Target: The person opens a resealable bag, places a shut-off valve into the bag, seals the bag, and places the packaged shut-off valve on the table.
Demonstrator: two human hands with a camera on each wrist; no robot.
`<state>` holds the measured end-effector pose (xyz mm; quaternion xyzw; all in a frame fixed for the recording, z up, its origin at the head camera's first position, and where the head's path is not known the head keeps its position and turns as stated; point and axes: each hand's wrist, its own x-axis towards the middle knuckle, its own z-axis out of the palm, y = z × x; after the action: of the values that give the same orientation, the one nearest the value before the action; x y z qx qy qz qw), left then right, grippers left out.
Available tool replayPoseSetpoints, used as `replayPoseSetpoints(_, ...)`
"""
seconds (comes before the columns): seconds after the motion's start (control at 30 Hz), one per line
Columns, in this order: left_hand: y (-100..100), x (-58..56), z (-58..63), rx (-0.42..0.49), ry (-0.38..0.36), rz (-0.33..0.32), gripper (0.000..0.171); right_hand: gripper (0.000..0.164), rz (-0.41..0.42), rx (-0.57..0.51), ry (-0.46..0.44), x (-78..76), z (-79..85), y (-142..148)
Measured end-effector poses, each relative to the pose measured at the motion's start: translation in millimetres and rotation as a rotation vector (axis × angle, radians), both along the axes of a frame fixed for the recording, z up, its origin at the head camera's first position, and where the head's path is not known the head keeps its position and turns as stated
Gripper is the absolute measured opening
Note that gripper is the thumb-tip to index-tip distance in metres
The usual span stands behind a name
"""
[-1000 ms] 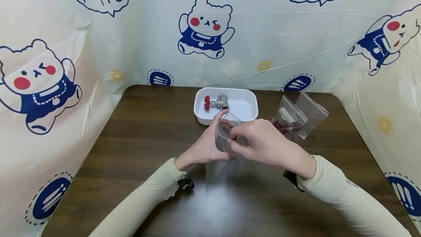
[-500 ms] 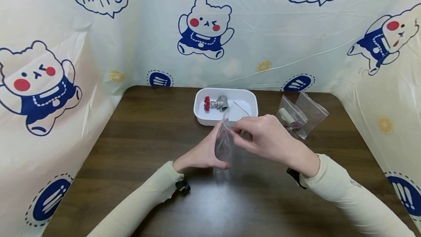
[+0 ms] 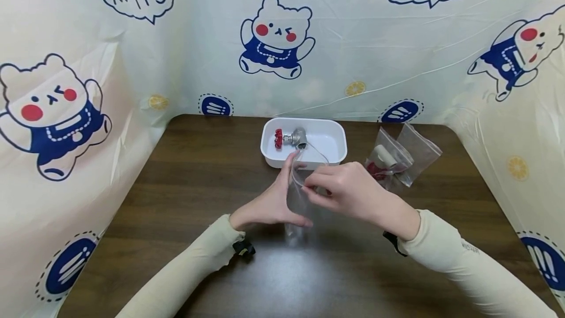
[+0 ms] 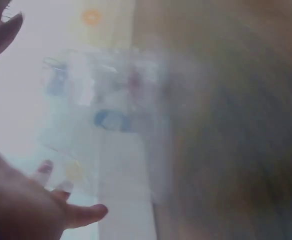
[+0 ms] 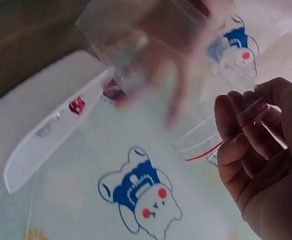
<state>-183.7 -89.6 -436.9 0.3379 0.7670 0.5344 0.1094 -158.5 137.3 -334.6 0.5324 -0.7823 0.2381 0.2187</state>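
In the head view a clear zip bag (image 3: pixel 296 202) hangs upright in front of the white tray, its mouth spread apart. My right hand (image 3: pixel 346 191) pinches the bag's rim between thumb and fingers; the right wrist view shows the red zip line (image 5: pixel 204 152) running into that hand (image 5: pixel 266 160). My left hand (image 3: pixel 274 203) stands around the bag's left side, thumb and fingers wide apart. Seen from the left wrist, those fingers (image 4: pixel 86 215) are spread and extended. Motion blurs the left hand in the right wrist view.
A white tray (image 3: pixel 331 142) stands behind the hands, holding a metal valve (image 3: pixel 298 138) with a red handwheel (image 3: pixel 278 139). Right of it lie a zip bag (image 3: pixel 388 155) with a white cylinder and red pieces, and another clear bag (image 3: pixel 421 153). A printed curtain (image 3: pixel 366 38) surrounds the wooden table (image 3: pixel 198 161).
The bag swung from round-mouthed to narrow, then its mouth widened again. My right hand shifted right, then back left with the rim. My left hand moved slightly left and its spread widened.
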Motion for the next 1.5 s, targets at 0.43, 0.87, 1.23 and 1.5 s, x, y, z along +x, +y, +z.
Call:
replayPoseSetpoints(0.43,1,-7.4,10.8,0.269,0.071,0.037,0.110,0.024,-0.061,0.104,-0.029,5.7,-4.4,-5)
replayPoseSetpoints(0.87,-1,-5.4,11.8,0.256,0.018,0.123,0.094,0.018,-0.129,-0.127,-0.133,-15.6,9.6,7)
replayPoseSetpoints(1.23,-4,-5.3,13.7,0.261,0.017,0.142,0.095,0.013,-0.421,-0.032,-0.327,-68.6,5.3,19)
replayPoseSetpoints(1.5,-5,-4.1,14.9,0.268,0.007,0.132,0.095,0.022,-0.569,0.135,-0.449,-123.7,4.7,28)
